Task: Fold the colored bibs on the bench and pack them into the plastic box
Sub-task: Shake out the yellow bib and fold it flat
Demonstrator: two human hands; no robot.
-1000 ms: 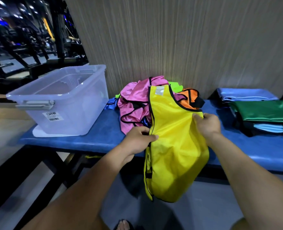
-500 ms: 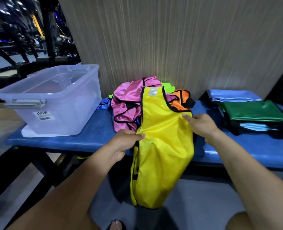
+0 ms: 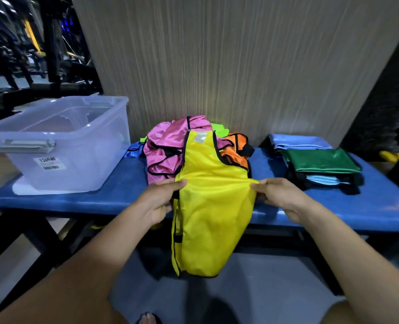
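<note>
Behind the bench: tall wall panel point(image 3: 240, 66), beige-grey w/ fine vertical grain. Far left bkgd: dark gym machines point(image 3: 30, 54), black frames, a yellow strip on one upright, blue lights further back, blurry. Right edge, just past the panel: a yellow-handled item point(image 3: 394, 156), dark and unclear otherwise. Floor point(image 3: 264, 300) below is grey; lighter tan patch at left. Bottom centre: toes of a foot point(image 3: 147, 318) poke into view, edge of frame.
</note>
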